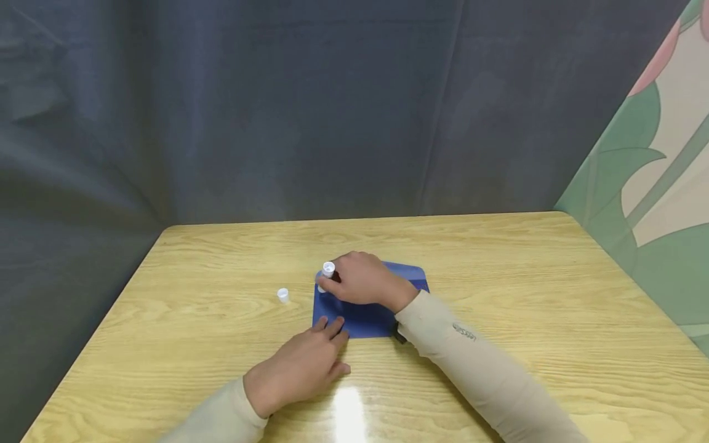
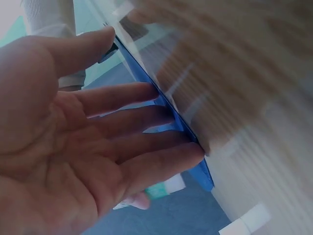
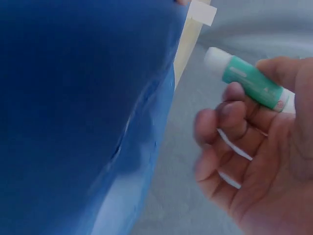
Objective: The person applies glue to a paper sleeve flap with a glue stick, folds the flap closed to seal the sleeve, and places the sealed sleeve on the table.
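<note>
My right hand [image 1: 362,280] grips a glue stick [image 3: 252,81] with a green label and white ends. It stands over the left part of a blue envelope-like sheet [image 1: 362,320]. Thumb and fingers close round the tube in the right wrist view. At the near left edge of the blue sheet, my left hand [image 1: 301,366] rests palm down, its straight fingertips on that edge. A small white cap [image 1: 283,295] stands on the table left of the sheet. My right hand and forearm hide part of the sheet.
The wooden table [image 1: 183,320] reaches back to a dark grey curtain [image 1: 310,123]. A floral cloth [image 1: 659,203] hangs on the right side. A black piece [image 1: 400,335] shows under my right wrist.
</note>
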Motion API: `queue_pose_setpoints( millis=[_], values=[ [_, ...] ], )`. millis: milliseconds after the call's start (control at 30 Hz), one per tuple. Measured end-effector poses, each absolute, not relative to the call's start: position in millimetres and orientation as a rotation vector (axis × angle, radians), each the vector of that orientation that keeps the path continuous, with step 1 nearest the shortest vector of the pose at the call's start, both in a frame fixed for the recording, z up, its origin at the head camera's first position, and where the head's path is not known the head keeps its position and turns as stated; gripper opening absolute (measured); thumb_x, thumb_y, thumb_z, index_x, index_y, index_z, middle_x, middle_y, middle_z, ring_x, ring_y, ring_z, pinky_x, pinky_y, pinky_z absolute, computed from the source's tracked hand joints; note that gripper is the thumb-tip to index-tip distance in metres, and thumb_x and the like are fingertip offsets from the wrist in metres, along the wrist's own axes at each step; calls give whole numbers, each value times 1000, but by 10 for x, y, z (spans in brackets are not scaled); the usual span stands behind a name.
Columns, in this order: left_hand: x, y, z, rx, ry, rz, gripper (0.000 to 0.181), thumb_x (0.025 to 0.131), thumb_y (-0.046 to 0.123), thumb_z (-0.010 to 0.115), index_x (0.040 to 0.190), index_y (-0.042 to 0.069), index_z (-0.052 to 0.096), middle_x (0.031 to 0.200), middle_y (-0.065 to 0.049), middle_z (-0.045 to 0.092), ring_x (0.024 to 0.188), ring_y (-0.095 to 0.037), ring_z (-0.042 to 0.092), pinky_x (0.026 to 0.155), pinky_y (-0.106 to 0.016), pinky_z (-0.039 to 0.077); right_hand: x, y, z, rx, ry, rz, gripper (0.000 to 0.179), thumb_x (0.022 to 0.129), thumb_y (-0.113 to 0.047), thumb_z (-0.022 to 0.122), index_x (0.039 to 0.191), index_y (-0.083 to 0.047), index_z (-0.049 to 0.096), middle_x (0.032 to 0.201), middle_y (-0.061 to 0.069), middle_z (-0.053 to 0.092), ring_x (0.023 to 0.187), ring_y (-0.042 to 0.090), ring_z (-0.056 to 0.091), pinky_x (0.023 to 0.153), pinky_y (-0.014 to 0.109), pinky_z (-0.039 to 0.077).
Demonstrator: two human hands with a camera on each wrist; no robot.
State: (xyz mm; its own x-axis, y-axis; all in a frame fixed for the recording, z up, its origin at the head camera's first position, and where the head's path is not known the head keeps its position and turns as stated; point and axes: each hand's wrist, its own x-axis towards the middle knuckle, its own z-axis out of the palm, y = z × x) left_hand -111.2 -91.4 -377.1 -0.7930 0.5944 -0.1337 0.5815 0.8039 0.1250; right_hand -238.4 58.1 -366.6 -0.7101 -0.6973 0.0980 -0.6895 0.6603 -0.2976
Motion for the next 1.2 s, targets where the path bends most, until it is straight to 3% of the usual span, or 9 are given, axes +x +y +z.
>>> queue_pose_setpoints(
  millis=[300, 1200],
  values=[
    [-1122, -929, -3762, 977, 2796, 90, 59, 96, 39, 64, 138, -2, 56, 148, -23, 49, 131, -46, 52, 103, -44, 51, -2387, 463, -3691, -1097, 2834, -404, 49, 101, -50, 50, 63, -20, 53, 54, -7, 48, 49, 10, 48, 49, 25, 38],
    [-1113, -903, -3742, 943, 2797, 41, 54, 99, 36, 60, 138, -1, 56, 148, -21, 49, 131, -44, 53, 103, -43, 51, -2442, 329, -3697, -1035, 2776, -281, 47, 101, -50, 48, 66, -20, 52, 63, -3, 48, 56, 13, 48, 51, 28, 37]
  ],
)
